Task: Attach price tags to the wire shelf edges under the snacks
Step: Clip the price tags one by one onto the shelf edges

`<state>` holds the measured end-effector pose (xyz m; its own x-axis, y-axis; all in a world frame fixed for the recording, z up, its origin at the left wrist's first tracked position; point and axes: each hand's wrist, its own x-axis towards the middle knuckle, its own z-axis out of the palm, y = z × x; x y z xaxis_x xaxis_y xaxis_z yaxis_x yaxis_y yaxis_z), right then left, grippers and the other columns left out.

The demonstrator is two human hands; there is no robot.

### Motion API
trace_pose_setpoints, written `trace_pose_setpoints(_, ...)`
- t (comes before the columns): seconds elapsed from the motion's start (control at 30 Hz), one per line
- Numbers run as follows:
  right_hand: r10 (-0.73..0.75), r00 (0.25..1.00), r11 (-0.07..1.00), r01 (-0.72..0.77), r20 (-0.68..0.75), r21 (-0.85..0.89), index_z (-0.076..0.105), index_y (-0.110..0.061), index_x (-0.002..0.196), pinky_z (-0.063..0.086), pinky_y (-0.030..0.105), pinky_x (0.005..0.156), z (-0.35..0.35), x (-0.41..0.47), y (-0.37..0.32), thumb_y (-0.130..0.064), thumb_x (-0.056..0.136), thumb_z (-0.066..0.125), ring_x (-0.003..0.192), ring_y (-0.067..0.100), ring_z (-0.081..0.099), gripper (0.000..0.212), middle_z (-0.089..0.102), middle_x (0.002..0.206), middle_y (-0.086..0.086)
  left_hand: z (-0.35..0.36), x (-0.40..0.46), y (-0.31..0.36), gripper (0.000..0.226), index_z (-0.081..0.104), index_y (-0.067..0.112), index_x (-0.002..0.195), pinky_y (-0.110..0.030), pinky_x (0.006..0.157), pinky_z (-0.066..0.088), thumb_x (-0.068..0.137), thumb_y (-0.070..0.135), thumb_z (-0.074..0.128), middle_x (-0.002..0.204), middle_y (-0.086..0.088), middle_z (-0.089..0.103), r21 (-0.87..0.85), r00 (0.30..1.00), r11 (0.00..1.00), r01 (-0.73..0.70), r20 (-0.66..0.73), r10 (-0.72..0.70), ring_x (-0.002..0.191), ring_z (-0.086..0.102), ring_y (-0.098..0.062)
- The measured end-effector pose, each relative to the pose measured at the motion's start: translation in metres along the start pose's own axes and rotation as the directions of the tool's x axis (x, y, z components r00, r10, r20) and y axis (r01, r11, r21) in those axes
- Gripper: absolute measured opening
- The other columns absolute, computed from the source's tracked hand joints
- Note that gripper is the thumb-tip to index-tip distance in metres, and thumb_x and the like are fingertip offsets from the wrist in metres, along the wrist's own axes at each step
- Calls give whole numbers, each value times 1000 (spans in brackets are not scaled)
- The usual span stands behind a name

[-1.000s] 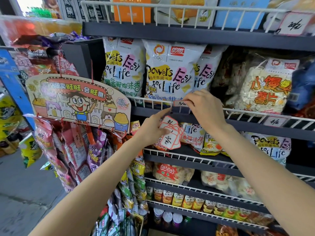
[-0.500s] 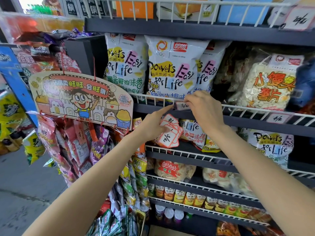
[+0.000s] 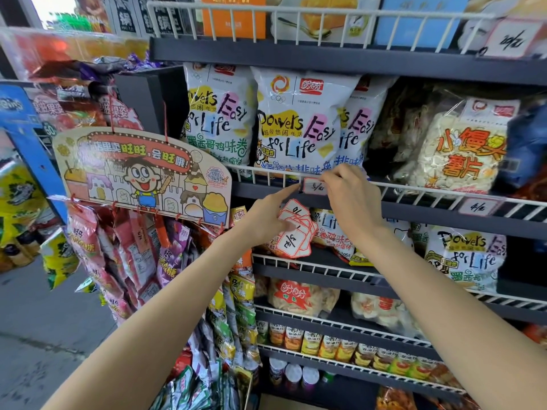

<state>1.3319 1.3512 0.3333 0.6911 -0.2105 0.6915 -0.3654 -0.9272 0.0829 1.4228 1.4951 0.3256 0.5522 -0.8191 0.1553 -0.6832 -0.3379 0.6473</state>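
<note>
The right hand [image 3: 352, 199] pinches a price tag [image 3: 314, 187] on the wire shelf edge [image 3: 414, 192] and should press it flat, while the left hand [image 3: 266, 216] grips the spare tags [image 3: 294, 232], one finger pointing.

Shop: wire shelves [image 3: 325, 322] w/ snack bags [image 3: 299, 119], handwritten price tags [image 3: 476, 207].

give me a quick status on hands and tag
Right hand pinching price tag onto wire shelf edge. Left hand holding spare tags, forefinger pointing at the tag. Nothing in the way.
</note>
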Motion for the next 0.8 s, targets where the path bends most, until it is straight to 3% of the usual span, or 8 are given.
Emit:
trace_pose_setpoints(0.07, -7, 999, 1000, 7, 33, -4, 71, -5, 98, 30, 22, 42, -2, -1, -1, 6, 73, 71, 91, 28, 57, 27, 63, 91, 10, -1, 1, 1, 79, 21, 33, 148, -14, 45, 31, 86, 10, 65, 74, -5, 47, -4, 1000, 1000, 9, -15, -9, 53, 42, -15)
trace_pose_setpoints(0.13, 56, 994, 992, -65, 89, 104, 66, -10, 113, 46, 31, 50, -8, -5, -3, -5, 88, 58, 105, 24, 52, 26, 59, 105, 7, 1, -1, 3, 77, 24, 29, 147, -18, 52, 40, 85, 8, 65, 67, -3, 49, -109, 999, 993, 36, -33, -40, 53, 44, -15)
trace_pose_setpoints(0.2, 186, 972, 921, -224, 147, 318, 62, -15, 121, 51, 34, 70, -16, -13, -6, -17, 95, 51, 107, 19, 52, 29, 56, 112, 3, 3, -5, 5, 70, 31, 22, 143, -24, 60, 50, 85, 5, 66, 73, -7, 61, -353, 993, 932, 82, -53, -108, 64, 59, -20)
trace_pose_setpoints(0.27, 275, 930, 783, -363, 242, 506, 63, -17, 117, 49, 29, 80, -25, -24, -10, -27, 94, 54, 95, 15, 58, 27, 59, 107, 2, 6, -12, 9, 52, 45, 14, 131, -23, 66, 56, 85, 1, 65, 92, -11, 68, -583, 980, 805, 109, -74, -186, 85, 67, -24)
trace_pose_setpoints(0.4, 276, 839, 525, -540, 469, 657, 61, -18, 92, 49, 20, 59, -39, -43, -16, -33, 81, 71, 66, 3, 59, 21, 65, 81, -3, 8, -24, 20, 19, 62, 8, 105, -19, 67, 56, 87, 0, 62, 87, -4, 69, -785, 974, 614, 80, -68, -214, 77, 67, -13)
trace_pose_setpoints(0.53, 367, 791, 287, -596, 489, 750, 62, -11, 83, 56, 25, 55, -47, -52, -18, -15, 75, 77, 62, 13, 67, 18, 69, 79, 11, 13, -35, 30, 13, 64, 13, 91, -17, 65, 55, 89, 1, 59, 77, 4, 72, -857, 977, 513, 59, -56, -206, 71, 69, -6)
trace_pose_setpoints(0.67, 421, 769, 304, -619, 481, 724, 66, -13, 83, 58, 27, 56, -44, -68, -23, -14, 75, 77, 65, 18, 69, 15, 69, 78, 11, 27, -47, 29, 13, 65, 16, 92, -18, 70, 56, 91, 5, 57, 81, 5, 72, -829, 979, 553, 80, -40, -202, 75, 68, -5)
trace_pose_setpoints(0.8, 426, 737, 293, -661, 525, 690, 69, -9, 91, 54, 20, 51, -36, -84, -23, -10, 77, 75, 60, 12, 66, 15, 69, 76, 6, 45, -55, 22, 13, 66, 17, 92, -17, 72, 55, 92, 8, 57, 84, 6, 72, -802, 979, 588, 101, -23, -200, 77, 69, -4)
